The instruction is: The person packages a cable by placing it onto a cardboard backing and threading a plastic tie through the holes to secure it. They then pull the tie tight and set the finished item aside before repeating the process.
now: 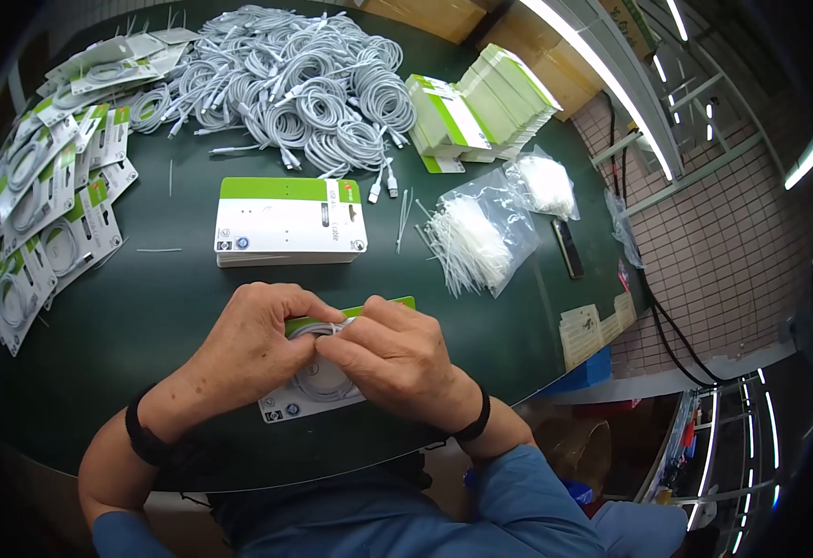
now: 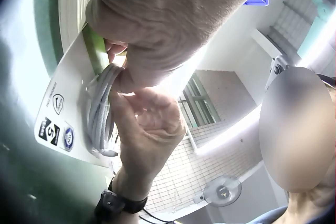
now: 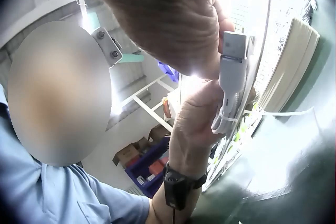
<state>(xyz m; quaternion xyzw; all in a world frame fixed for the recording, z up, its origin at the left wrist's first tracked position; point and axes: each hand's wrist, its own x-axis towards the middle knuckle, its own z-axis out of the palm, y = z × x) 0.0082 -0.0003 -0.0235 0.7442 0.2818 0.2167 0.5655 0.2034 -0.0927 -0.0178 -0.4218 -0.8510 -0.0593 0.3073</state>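
A white and green backing card (image 1: 281,406) lies under both hands near the table's front edge, with a coiled white cable (image 1: 321,379) against its face. My left hand (image 1: 262,330) grips the coil and card at the upper left, thumb and index finger curled in. Opposite it, my right hand (image 1: 392,358) pinches at a white cable tie (image 1: 335,327) looped over the top of the coil. In the right wrist view the tie's thin tail (image 3: 289,112) sticks out behind the card, and a USB plug (image 3: 233,61) hangs in front. The right fingertips are partly hidden.
A stack of printed cards (image 1: 285,219) stands just ahead. Behind are a heap of coiled cables (image 1: 304,84) and more card stacks (image 1: 504,98). Finished-looking cards with cables (image 1: 58,242) pile at left. Bags of cable ties (image 1: 490,232) and a phone (image 1: 567,248) lie at right.
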